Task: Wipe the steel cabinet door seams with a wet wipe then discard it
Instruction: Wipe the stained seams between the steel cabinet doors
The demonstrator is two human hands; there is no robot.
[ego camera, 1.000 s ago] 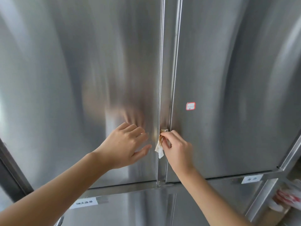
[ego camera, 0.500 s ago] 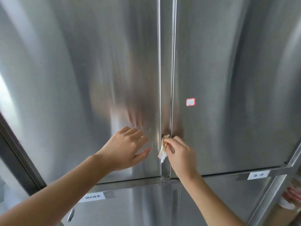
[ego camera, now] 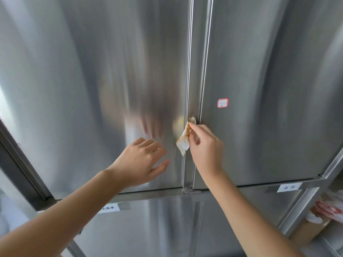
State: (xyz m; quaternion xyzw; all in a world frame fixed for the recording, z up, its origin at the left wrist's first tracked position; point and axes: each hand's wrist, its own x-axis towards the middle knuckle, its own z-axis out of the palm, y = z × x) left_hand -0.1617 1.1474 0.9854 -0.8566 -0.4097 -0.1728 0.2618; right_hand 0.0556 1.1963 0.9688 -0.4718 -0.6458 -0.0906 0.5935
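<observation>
Along the vertical seam (ego camera: 187,89) between the two upper cabinet doors, the right hand (ego camera: 206,151) has climbed since a second ago: it was working low on the gap, near the bottom rail, and now sits higher, roughly level with the small red-bordered sticker (ego camera: 222,103) on the right door (ego camera: 269,89). That suggests the wiping stroke is running upward, with most of the seam above not yet covered and the discarding far off. The wet wipe (ego camera: 183,140), crumpled and stained orange-brown, is pinched between this hand's thumb and fingertips, its top corner pressed against the seam. The left hand (ego camera: 143,160) holds nothing, fingers spread, resting flat on the left door (ego camera: 92,89).
</observation>
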